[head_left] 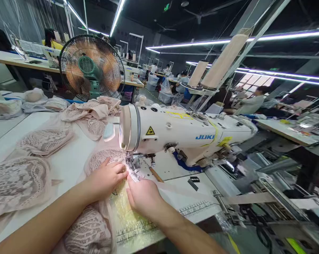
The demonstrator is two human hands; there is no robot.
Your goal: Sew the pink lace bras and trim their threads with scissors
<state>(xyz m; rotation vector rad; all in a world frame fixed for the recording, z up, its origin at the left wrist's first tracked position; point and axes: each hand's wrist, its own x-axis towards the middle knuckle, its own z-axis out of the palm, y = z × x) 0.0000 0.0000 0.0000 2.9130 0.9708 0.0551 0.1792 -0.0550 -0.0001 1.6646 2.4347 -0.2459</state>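
A white sewing machine [159, 128] stands in front of me, its needle and presser foot [133, 163] over a piece of pale pink lace fabric [105, 155] that looks like a bra cup. Close to the foot on the left, my left hand [106, 180] has its fingers closed on the edge of this lace. Just in front of the foot, my right hand [146, 197] pinches the same edge, its fingertips almost meeting the left ones. The exact grip under the fingers is hidden. More lace cup fabric [87, 231] hangs below my left forearm.
Lace cup pieces [18, 180] lie at the left, with a heap [87, 113] behind. A wooden-handled tool [156, 174] and dark blades [193, 183] rest right of the foot. Printed rulers [199, 209] line the front edge. A large fan [92, 67] stands beyond.
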